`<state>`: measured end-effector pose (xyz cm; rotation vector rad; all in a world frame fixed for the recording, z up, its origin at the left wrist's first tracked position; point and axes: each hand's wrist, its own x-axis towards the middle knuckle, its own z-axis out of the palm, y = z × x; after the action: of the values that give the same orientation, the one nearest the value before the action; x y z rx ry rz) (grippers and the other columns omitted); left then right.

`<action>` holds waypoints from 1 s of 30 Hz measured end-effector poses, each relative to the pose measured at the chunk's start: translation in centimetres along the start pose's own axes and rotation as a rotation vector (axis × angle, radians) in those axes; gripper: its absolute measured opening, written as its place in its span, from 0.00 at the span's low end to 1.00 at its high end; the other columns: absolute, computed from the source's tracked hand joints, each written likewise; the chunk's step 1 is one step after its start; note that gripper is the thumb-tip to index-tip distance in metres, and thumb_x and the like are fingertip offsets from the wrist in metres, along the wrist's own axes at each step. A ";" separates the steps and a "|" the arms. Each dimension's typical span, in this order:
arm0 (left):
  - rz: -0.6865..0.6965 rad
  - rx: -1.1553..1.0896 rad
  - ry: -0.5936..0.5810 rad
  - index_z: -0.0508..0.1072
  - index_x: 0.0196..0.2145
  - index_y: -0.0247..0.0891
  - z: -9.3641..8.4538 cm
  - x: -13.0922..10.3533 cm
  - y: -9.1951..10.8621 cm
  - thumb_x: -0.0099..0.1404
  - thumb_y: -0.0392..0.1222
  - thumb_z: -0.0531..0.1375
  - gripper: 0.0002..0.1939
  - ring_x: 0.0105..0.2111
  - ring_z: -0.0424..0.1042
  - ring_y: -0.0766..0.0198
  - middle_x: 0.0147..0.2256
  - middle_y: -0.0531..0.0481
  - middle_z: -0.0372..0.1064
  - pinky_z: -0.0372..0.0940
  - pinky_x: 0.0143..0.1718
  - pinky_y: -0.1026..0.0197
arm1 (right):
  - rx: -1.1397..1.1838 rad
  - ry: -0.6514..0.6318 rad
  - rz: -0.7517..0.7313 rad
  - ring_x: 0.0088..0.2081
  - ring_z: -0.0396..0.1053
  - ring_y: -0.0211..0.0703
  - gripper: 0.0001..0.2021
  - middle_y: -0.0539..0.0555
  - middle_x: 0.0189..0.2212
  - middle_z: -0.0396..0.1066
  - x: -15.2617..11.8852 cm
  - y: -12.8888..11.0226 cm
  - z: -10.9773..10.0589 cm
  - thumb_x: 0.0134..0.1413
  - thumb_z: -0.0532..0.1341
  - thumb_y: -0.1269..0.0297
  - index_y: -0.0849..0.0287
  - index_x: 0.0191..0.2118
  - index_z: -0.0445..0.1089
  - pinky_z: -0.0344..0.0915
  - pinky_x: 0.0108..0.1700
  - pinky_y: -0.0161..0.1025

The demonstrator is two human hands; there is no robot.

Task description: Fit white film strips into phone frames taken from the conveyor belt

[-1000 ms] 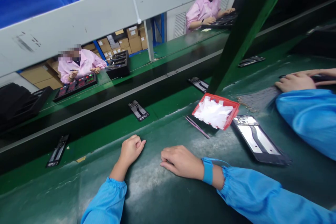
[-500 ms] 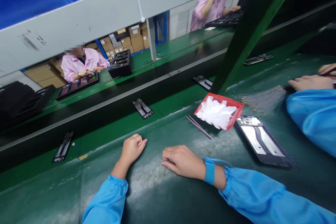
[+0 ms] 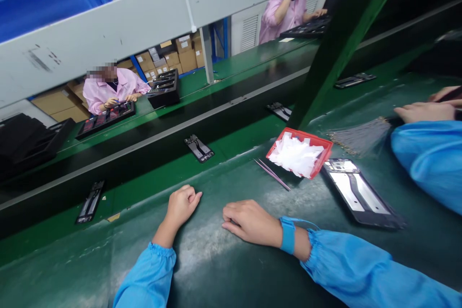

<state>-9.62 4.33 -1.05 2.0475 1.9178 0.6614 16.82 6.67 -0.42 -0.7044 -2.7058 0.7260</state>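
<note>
My left hand (image 3: pixel 183 204) rests on the green work surface (image 3: pixel 202 269), fingers curled into a loose fist with the thumb against them. To its right lies my right hand (image 3: pixel 252 224), also curled closed, a blue wrist strap (image 3: pixel 288 235) round its wrist. Nothing shows in either hand. Beyond the right hand is a pair of tweezers (image 3: pixel 272 174), beside a red tray (image 3: pixel 327 156) heaped with white slips (image 3: pixel 298 154). An opened phone body (image 3: pixel 363 195), with a ribbon cable across its silvery inside, lies to the right of the tray.
Phone assemblies (image 3: pixel 199 148) lie along the green belt (image 3: pixel 231 147) beyond the work surface. A bundle of thin leads (image 3: pixel 361 135) lies near a neighbour's blue sleeve (image 3: pixel 429 159). A green post (image 3: pixel 342 53) slants upward. Across the line, people in pink work at black trays (image 3: pixel 106 119).
The phone assemblies on the belt have shifted slightly to the right. Both my hands stay where they were. The far person's hands at the black tray have moved a little.
</note>
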 end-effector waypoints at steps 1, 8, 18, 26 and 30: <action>0.001 0.003 -0.002 0.54 0.21 0.40 0.0 0.0 0.0 0.71 0.51 0.55 0.23 0.25 0.58 0.65 0.24 0.53 0.57 0.50 0.31 0.61 | 0.000 -0.001 0.001 0.34 0.71 0.42 0.09 0.47 0.34 0.74 0.0 0.0 0.0 0.65 0.70 0.68 0.58 0.35 0.70 0.55 0.36 0.38; 0.001 0.019 -0.017 0.55 0.21 0.40 -0.1 0.2 -0.1 0.71 0.50 0.55 0.23 0.25 0.59 0.65 0.24 0.53 0.58 0.51 0.31 0.61 | -0.007 0.005 0.002 0.34 0.71 0.42 0.09 0.48 0.34 0.74 0.0 0.1 -0.1 0.66 0.68 0.68 0.57 0.35 0.68 0.56 0.36 0.38; -0.067 -0.133 0.077 0.71 0.49 0.40 0.4 -0.7 0.8 0.69 0.43 0.61 0.12 0.28 0.66 0.66 0.34 0.53 0.68 0.62 0.34 0.62 | 0.004 0.076 -0.133 0.28 0.68 0.44 0.14 0.49 0.27 0.67 -1.2 1.1 1.1 0.75 0.53 0.61 0.54 0.33 0.62 0.55 0.31 0.39; -0.534 0.198 0.398 0.70 0.59 0.39 -7.6 -0.6 -7.0 0.73 0.41 0.58 0.18 0.63 0.65 0.52 0.58 0.37 0.67 0.58 0.66 0.52 | 0.005 0.131 -0.178 0.24 0.66 0.44 0.17 0.48 0.24 0.66 -1.3 1.0 1.0 0.76 0.50 0.55 0.52 0.32 0.62 0.55 0.27 0.40; -0.889 0.335 0.507 0.62 0.66 0.31 -12.8 -3.8 -12.2 0.70 0.42 0.60 0.30 0.70 0.51 0.35 0.66 0.24 0.56 0.47 0.69 0.33 | 0.033 0.164 -0.189 0.24 0.67 0.45 0.18 0.49 0.25 0.67 -1.2 1.1 1.2 0.77 0.51 0.54 0.52 0.32 0.62 0.54 0.27 0.40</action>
<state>-26.63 0.23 3.59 0.9541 3.0549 0.6724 17.81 6.42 -2.16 -0.4699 -2.5611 0.6362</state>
